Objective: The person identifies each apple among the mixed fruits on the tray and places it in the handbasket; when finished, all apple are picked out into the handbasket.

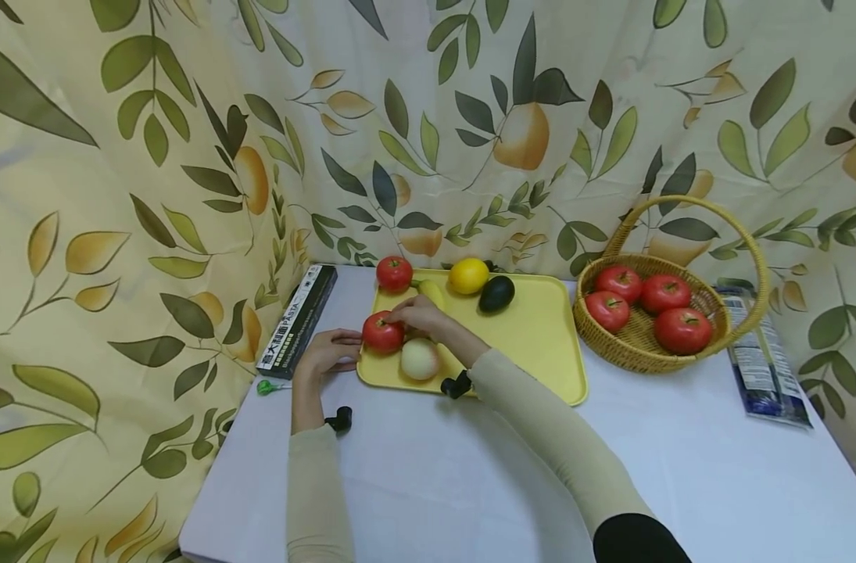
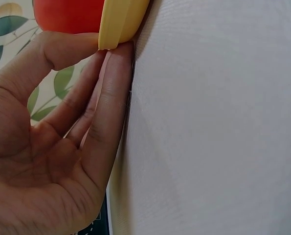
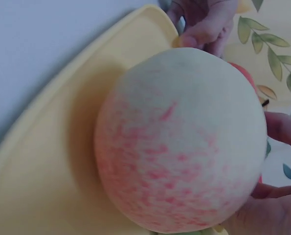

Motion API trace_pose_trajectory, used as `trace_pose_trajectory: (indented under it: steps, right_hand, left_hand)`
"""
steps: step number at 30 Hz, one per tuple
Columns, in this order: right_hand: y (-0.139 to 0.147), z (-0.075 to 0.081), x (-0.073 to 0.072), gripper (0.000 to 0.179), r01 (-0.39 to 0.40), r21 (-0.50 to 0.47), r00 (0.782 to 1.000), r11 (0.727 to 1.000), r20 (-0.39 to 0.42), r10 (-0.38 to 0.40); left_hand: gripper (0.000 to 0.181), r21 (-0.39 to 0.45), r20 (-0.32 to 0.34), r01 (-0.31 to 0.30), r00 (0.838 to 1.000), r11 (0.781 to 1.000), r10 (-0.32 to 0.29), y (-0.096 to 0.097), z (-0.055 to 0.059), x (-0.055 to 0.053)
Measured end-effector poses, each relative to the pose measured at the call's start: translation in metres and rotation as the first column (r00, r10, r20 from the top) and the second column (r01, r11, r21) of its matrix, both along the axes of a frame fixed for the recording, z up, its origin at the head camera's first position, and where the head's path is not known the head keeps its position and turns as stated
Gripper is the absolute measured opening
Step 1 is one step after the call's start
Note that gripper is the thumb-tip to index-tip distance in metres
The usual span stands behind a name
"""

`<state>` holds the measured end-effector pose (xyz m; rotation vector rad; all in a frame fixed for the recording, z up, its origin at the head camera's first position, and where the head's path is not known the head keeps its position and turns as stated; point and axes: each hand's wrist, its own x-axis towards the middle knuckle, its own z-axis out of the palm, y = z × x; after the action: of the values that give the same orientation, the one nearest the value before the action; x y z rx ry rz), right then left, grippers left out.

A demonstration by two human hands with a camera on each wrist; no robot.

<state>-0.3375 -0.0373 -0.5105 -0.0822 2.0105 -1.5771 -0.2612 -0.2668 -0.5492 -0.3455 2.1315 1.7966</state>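
Observation:
My left hand [image 1: 324, 356] is at the left edge of the yellow tray [image 1: 540, 336]. In the left wrist view its thumb lies over the tray rim [image 2: 117, 24] and its fingers lie under it, pinching it. My right hand [image 1: 424, 316] reaches across the tray and holds a red apple [image 1: 382, 334] at its near left corner. In the right wrist view the fingers [image 3: 284, 128] curl about that apple, which is mostly hidden behind a pale peach with pink flecks [image 3: 179, 147]. The peach [image 1: 420, 360] sits on the tray below my right hand.
Farther back on the tray are another red apple [image 1: 394, 274], a banana [image 1: 431, 293], a lemon [image 1: 469, 276] and an avocado [image 1: 496, 294]. A wicker basket [image 1: 610, 348] with several red apples stands right, beside a blue packet [image 1: 768, 367]. A black pasta box [image 1: 297, 320] and green-handled item [image 1: 267, 387] lie left.

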Motion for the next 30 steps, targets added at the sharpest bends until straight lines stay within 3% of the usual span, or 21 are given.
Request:
trace_pose_trajectory:
  steps: [15, 23, 30]
  right_hand:
    - [0.005, 0.001, 0.006, 0.042, 0.070, -0.004, 0.993, 0.998, -0.095, -0.070]
    - [0.013, 0.017, 0.009, 0.043, 0.122, -0.123, 0.992, 0.985, -0.009, -0.124]
    - [0.028, 0.028, 0.012, 0.049, 0.107, -0.174, 0.994, 0.979, 0.014, -0.106]
  left_hand:
    - [0.050, 0.005, 0.012, 0.013, 1.000, 1.000, -0.013, 0.000, 0.001, 0.000]
    - [0.050, -0.026, 0.011, 0.019, 1.000, 0.999, -0.018, 0.001, 0.004, 0.001]
    - [0.049, -0.025, 0.017, 0.018, 1.000, 1.000, -0.018, 0.002, 0.003, 0.001]
